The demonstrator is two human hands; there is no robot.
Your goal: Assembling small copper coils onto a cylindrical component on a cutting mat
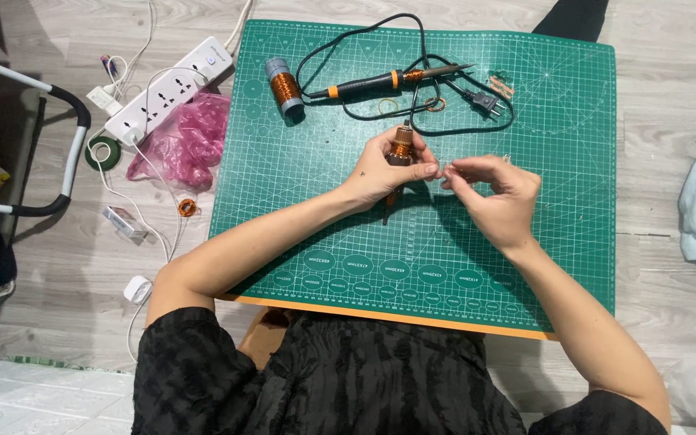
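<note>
Left grip: the left hand (380, 171) is wrapped around a small copper coil (399, 148) on a dark stem, fingers pressed shut on it, over the middle of the green mat (541, 242).
Right grip: the right hand (497, 193) has thumb and fingertips pinched together just right of the coil, on what looks like a very fine wire; the strand is too thin to make out.
Doing it well: judging from the pose, the coil wants to be held steady while the strand is kept lightly taut, so it neither kinks nor snaps.
Far side: a soldering iron (380, 80) with a black handle and orange rings lies in loops of its own black cord, plug (485, 102) unconnected; left of it, a fat spool of copper wire (283, 87), glossy and cylindrical.
Left, off the mat: a white power strip (172, 87), a crumpled pink plastic bag (183, 138), a roll of dark tape (103, 152).
Surface: matte gridded mat on pale wood-grain floor (670, 121).
</note>
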